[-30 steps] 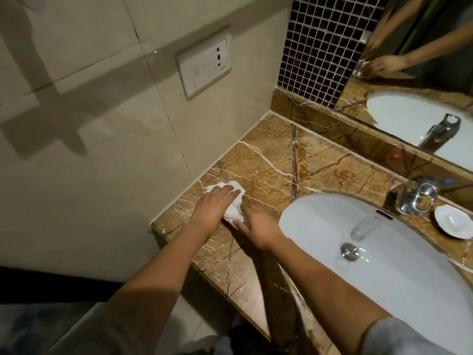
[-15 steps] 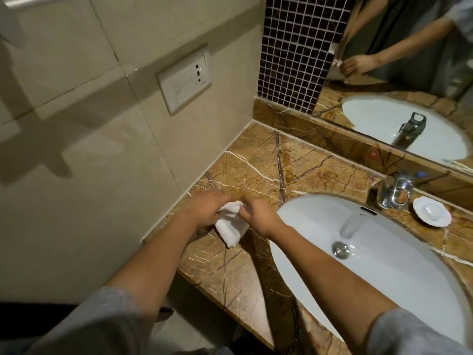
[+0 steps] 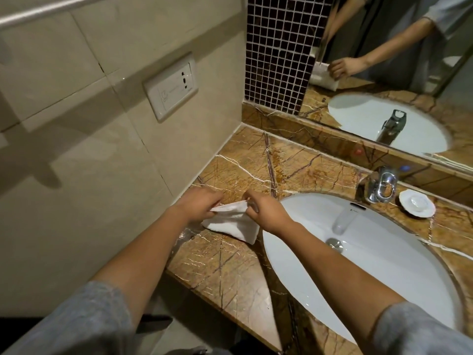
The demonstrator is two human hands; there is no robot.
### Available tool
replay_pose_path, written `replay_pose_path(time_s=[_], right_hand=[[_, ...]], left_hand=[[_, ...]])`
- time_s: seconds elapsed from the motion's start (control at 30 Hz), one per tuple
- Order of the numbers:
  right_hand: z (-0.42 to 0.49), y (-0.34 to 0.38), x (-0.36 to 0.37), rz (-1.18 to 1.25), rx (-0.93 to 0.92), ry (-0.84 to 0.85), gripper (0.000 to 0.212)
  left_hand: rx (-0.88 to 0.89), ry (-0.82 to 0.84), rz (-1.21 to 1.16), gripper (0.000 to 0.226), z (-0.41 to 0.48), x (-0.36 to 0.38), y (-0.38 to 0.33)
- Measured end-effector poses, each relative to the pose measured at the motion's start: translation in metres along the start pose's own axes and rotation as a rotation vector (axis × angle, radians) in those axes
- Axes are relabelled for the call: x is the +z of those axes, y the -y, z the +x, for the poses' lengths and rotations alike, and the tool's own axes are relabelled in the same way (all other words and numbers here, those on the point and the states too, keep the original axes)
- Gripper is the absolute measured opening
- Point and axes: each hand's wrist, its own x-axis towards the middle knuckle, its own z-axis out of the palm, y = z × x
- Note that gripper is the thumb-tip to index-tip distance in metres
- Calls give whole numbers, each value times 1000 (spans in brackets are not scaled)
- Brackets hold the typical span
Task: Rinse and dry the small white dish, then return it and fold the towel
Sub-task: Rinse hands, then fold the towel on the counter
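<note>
A small white towel (image 3: 231, 222) is held just above the brown marble counter (image 3: 245, 275), left of the basin. My left hand (image 3: 198, 204) pinches its upper left edge and my right hand (image 3: 266, 212) pinches its upper right edge, so the cloth hangs down between them with a corner pointing toward me. The small white dish (image 3: 417, 202) with a scalloped rim sits on the counter to the right of the tap, far from both hands.
A white oval basin (image 3: 384, 272) fills the right side, with a chrome tap (image 3: 378, 184) behind it. A mirror (image 3: 399, 60) and dark mosaic tiles (image 3: 279, 47) stand at the back. A wall socket (image 3: 171, 87) is on the tiled left wall.
The towel lay flat under my hands a second ago; now both hands have lifted it by its upper edge and it hangs open. The view has shifted slightly.
</note>
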Motion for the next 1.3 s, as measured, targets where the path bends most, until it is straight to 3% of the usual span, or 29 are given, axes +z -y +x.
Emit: replay_pose_path(time_s=[0.2, 0.47, 0.67, 0.87, 0.97, 1.07, 1.23, 1.3], right_hand=[[-4, -6, 12, -73, 56, 126, 53], [-2, -6, 21, -278, -22, 135, 58], [8, 3, 17, -254, 139, -53, 10], [39, 7, -34, -259, 93, -350, 11], [44, 6, -42, -318, 41, -394, 18], [37, 2, -23, -342, 53, -306, 21], [-2, 3, 43, -250, 148, 88, 28], [-13, 8, 63, -164, 193, 102, 27]], left_hand=[[27, 42, 93, 24, 0, 4, 4], [-107, 33, -88, 5, 3, 7, 7], [-149, 11, -170, 9, 15, 0, 12], [-155, -289, -324, 15, 41, -35, 21], [-140, -343, -268, 25, 49, -41, 28], [-158, -284, -228, 28, 44, -23, 27], [-218, 62, -175, 26, 19, 40, 16], [-201, 42, -179, 29, 10, 54, 18]])
